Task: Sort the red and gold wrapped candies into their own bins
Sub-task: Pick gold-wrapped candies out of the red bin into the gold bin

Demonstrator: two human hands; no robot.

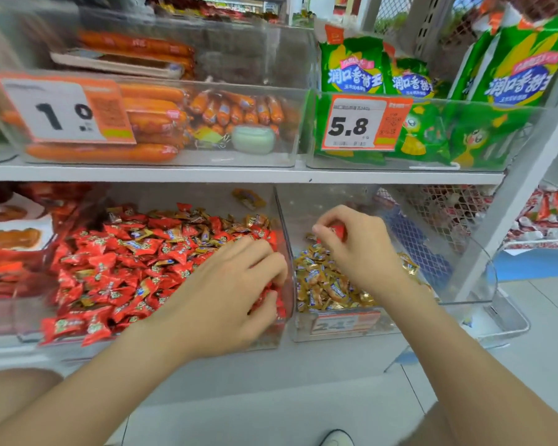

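Hands (351,239) over bins, right pinching red candy (337,231)

Shop aisle with snack shelves

Clear bins on a white shelf (239,173) carry orange price tags (355,123) reading 5.8, above packed sausages (149,117) at left, green snack bags (351,69) at right, and loose wrapped candies (116,262) in the near bins.

Left hand (229,284) lies palm-down on red candies (116,272) in the left clear bin (161,344), fingers curled at its 3 o'clock wall. Right hand (355,243) pinches a red candy (337,231) above gold candies (326,288) in the right bin (342,333).
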